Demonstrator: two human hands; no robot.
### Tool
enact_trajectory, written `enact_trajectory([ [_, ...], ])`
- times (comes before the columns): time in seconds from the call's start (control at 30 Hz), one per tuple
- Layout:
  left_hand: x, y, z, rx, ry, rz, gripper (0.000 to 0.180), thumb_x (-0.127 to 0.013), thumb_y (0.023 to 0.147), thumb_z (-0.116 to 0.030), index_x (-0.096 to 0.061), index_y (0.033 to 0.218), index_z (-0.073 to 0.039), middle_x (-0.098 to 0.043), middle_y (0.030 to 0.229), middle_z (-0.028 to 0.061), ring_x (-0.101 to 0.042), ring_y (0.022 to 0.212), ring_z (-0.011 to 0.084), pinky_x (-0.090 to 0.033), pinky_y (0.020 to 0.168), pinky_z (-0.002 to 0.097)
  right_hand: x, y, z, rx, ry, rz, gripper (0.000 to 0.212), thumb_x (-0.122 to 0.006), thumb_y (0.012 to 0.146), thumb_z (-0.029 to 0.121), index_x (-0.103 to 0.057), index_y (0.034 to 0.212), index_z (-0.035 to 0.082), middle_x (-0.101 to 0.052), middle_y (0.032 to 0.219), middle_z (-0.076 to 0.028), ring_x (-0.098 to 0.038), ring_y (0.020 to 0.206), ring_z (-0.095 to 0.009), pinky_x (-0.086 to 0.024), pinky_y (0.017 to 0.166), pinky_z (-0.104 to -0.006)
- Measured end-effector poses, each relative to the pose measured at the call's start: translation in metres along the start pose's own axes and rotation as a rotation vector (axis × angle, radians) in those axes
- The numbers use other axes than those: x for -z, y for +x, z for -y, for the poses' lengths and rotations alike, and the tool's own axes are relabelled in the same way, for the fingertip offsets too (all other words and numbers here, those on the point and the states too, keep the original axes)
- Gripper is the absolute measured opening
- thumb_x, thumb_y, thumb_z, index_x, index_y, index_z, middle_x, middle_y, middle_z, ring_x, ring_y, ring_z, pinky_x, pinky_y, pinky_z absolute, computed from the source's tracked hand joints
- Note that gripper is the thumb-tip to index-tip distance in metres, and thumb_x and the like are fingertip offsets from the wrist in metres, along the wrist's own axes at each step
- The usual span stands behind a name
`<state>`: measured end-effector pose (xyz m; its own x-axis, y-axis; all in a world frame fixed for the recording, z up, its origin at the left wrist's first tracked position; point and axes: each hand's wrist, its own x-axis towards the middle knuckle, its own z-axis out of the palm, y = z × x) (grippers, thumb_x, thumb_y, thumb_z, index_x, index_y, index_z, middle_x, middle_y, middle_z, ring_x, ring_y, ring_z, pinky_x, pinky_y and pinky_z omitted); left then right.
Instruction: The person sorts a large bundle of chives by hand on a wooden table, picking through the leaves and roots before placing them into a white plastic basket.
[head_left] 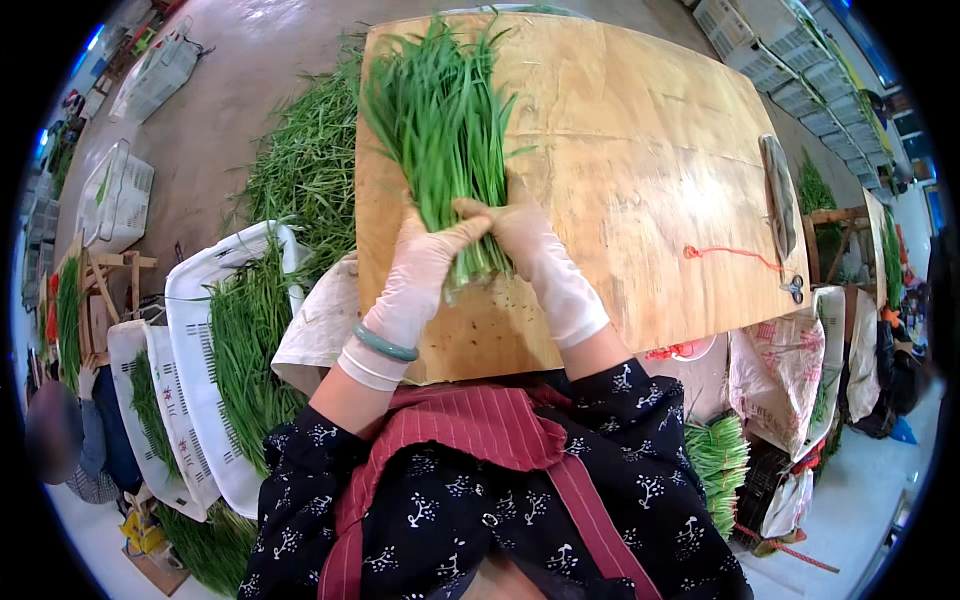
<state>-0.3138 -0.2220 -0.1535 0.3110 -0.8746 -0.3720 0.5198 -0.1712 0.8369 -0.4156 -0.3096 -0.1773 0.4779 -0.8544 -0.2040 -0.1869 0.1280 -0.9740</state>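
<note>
Lying between left grip (pixel 424 248) and right grip (pixel 520 226): greens (pixel 452 125).

Leaves (pixel 432 85) of green bundle (pixel 462 160) are blurred near wooden board's (pixel 620 120) far left corner; stalks (pixel 480 260) partly hidden by left hand (pixel 430 235) and right hand (pixel 515 222). Specks (pixel 512 308) toward near edge are too small to identify.
</note>
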Motion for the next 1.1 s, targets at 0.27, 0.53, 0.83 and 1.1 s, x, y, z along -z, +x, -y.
enact_trajectory([
  [0.27, 0.031, -0.005, -0.004, 0.03, 0.143, -0.094, 0.049, -0.065, 0.078, -0.009, -0.044, 0.119, 0.006, -0.056, 0.112, 0.0144, -0.053, 0.103, 0.0222, -0.04, 0.092, 0.0312, 0.058, -0.008, -0.008, 0.029, -0.417, -0.134, 0.072, -0.07, 0.075, 0.022, -0.032, 0.131, -0.002, -0.056, 0.114, -0.019, -0.056, 0.101, -0.027, -0.045, 0.085, -0.0341],
  [0.53, 0.049, 0.005, 0.008, 0.087, -0.054, -0.1, 0.032, -0.054, 0.083, -0.009, -0.049, 0.113, 0.001, -0.059, 0.104, 0.0109, -0.06, 0.088, 0.0213, -0.051, 0.078, 0.0339, 0.066, -0.044, 0.021, 0.284, -1.002, -0.353, 0.043, -0.062, 0.079, 0.039, -0.055, 0.112, 0.011, -0.062, 0.095, -0.014, -0.06, 0.084, -0.03, -0.047, 0.071, -0.038],
  [0.83, 0.05, 0.003, 0.002, 0.089, -0.091, 0.021, 0.029, -0.052, 0.083, -0.004, -0.05, 0.112, -0.001, -0.058, 0.105, 0.0077, -0.054, 0.097, 0.0194, -0.042, 0.089, 0.033, -0.014, -0.049, 0.042, 0.629, -1.105, 0.127, 0.036, -0.067, 0.074, 0.037, -0.064, 0.102, 0.015, -0.065, 0.08, -0.005, -0.063, 0.072, -0.021, -0.049, 0.062, -0.0335],
  [1.1, 0.064, 0.007, 0.006, 0.171, -0.169, 0.04, 0.033, -0.056, 0.08, -0.006, -0.049, 0.112, -0.002, -0.058, 0.103, 0.0095, -0.058, 0.089, 0.0215, -0.049, 0.08, 0.0378, 0.014, -0.04, 0.06, 0.38, -0.059, 0.077, 0.017, -0.062, 0.083, 0.018, -0.067, 0.096, 0.008, -0.068, 0.082, -0.004, -0.062, 0.072, -0.013, -0.049, 0.065, -0.0235],
])
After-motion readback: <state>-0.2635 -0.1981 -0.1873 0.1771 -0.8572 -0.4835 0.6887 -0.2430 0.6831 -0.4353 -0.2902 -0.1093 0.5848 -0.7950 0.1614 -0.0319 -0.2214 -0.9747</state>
